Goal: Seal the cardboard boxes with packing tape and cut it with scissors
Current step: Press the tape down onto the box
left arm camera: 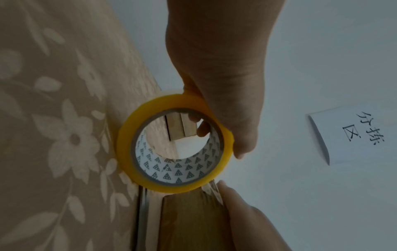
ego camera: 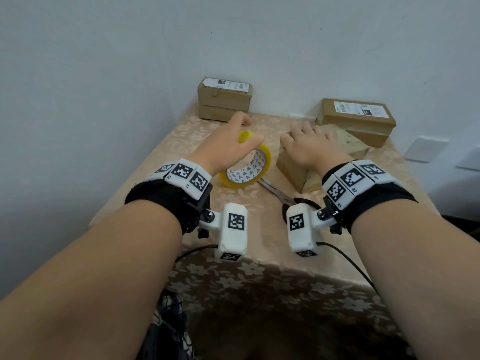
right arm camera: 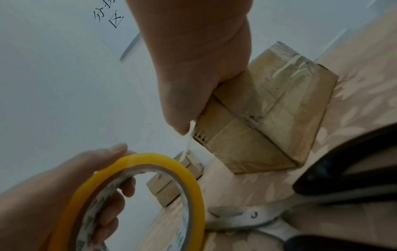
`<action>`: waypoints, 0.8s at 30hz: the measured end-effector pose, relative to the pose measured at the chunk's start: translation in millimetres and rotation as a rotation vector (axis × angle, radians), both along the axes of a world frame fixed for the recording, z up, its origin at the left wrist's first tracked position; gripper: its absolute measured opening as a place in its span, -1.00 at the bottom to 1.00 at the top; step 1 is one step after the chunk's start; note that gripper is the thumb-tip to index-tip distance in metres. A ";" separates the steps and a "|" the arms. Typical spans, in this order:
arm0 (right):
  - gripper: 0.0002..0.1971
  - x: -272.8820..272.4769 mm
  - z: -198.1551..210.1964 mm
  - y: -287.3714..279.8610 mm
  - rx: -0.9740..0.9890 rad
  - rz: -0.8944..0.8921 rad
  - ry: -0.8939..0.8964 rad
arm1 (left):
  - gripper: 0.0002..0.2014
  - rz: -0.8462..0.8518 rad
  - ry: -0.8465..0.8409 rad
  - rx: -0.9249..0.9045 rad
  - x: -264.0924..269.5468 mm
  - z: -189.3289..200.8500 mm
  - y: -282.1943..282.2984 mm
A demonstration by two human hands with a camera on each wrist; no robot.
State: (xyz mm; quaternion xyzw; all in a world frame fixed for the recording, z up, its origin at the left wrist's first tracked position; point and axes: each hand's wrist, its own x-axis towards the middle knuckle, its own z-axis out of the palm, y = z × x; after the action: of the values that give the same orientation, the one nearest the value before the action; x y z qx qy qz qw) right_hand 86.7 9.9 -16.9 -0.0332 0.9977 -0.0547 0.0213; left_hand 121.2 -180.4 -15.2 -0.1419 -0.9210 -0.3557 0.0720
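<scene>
Tape first: left hand [ego camera: 231,141] curls round the yellow roll of clear packing tape [ego camera: 249,165], fingers through its patterned core, holding it upright just left of the small brown cardboard box [ego camera: 293,170] so a strip can feed across. Right hand [ego camera: 309,144] lies flat on that box, fingers fairly straight, thumb pinning what looks like the tape's free end at the box's edge, likely anchoring it. Steel scissors with black handles [ego camera: 278,192] lie on the floral worktop [ego camera: 233,281] just in front of the box, ready for cutting.
</scene>
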 end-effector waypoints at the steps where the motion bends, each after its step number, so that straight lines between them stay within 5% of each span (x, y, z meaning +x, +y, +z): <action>1: -0.41 0.9 0.0 -0.7 0.003 -0.006 0.001 | -0.64 0.003 0.019 -0.017 0.7 0.4 0.3; 8: -0.36 5.4 1.7 -4.9 0.057 -0.032 -0.019 | -0.60 -0.031 0.148 -0.232 -4.4 20.7 4.0; 24: -0.40 6.5 1.8 -7.9 0.033 -0.080 0.007 | -0.55 -0.024 0.096 -0.482 -1.2 16.5 4.2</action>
State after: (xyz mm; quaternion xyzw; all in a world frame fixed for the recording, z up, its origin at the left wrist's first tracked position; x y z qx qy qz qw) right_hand 93.2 1.9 -15.1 0.0070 0.9991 -0.0389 0.0164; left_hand 120.0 -176.2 1.3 -0.1827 -0.9730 -0.1195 0.0755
